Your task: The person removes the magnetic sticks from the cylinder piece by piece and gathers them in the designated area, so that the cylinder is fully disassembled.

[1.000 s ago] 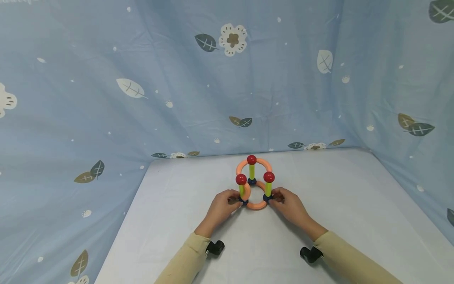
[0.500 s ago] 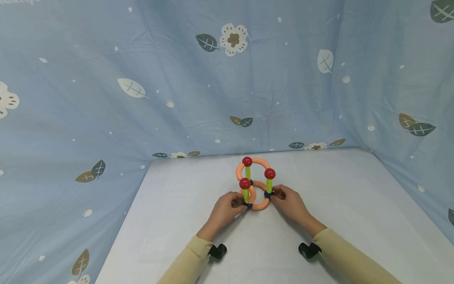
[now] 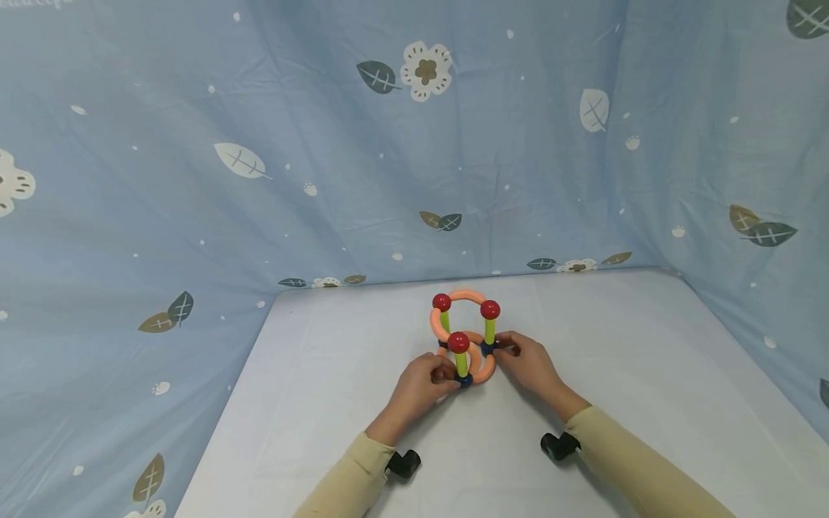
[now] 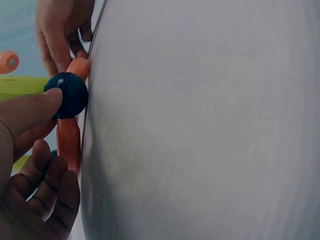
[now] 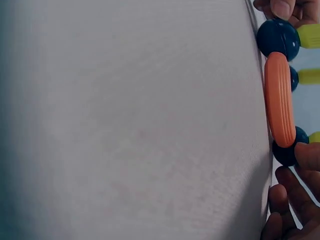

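A toy frame of magnetic rods and balls stands on the white table. Dark blue balls joined by curved orange rods (image 5: 280, 100) form its base, and green rods (image 3: 462, 363) rise to red balls (image 3: 458, 342). Curved orange rods also link red balls at the top; one curved rod near the front red ball droops inside the frame. My left hand (image 3: 421, 388) pinches the near dark blue ball (image 4: 74, 95) between thumb and fingers. On the right side, my right hand (image 3: 527, 363) pinches another dark blue ball (image 5: 286, 156). The back left base ball is mostly hidden.
The white tabletop (image 3: 311, 388) spreads around the frame. Behind and beside it hangs a blue cloth (image 3: 337, 180) with leaf and flower prints. A black wrist camera (image 3: 404, 464) sits under the left sleeve and another black camera (image 3: 560, 446) under the right.
The frame has turned counter-clockwise on the table between both hands. My left hand has carried its ball right and nearer, while the right hand's ball has shifted slightly away. Both grips stay.
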Available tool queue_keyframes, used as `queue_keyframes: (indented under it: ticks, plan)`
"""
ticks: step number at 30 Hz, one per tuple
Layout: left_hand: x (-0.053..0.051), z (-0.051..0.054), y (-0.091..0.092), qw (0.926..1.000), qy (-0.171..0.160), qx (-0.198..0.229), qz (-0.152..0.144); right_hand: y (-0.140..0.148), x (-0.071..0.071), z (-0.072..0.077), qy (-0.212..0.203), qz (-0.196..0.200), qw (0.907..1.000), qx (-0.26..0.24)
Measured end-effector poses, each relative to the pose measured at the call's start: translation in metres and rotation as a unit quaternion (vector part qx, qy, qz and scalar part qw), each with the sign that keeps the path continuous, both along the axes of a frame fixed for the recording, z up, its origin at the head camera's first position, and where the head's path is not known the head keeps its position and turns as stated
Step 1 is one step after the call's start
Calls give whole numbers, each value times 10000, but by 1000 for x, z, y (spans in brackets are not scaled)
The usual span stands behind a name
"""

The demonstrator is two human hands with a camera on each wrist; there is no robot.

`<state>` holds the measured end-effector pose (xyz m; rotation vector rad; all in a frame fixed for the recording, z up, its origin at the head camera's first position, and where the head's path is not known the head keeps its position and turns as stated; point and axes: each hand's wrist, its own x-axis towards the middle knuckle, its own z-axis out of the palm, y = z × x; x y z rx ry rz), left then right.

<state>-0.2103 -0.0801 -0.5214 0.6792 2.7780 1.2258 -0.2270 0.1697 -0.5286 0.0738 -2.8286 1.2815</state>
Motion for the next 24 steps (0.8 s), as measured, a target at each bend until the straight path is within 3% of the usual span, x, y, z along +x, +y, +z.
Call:
queue_keyframes:
  ticks: [6,24]
  plan:
    - [1,-1,7,9999,-36,-38,-93,2,-5,-2,144,125,9998,97]
    - [3,0,9,9999,18,-127,-62,0,-4,3,4,107,9999,80]
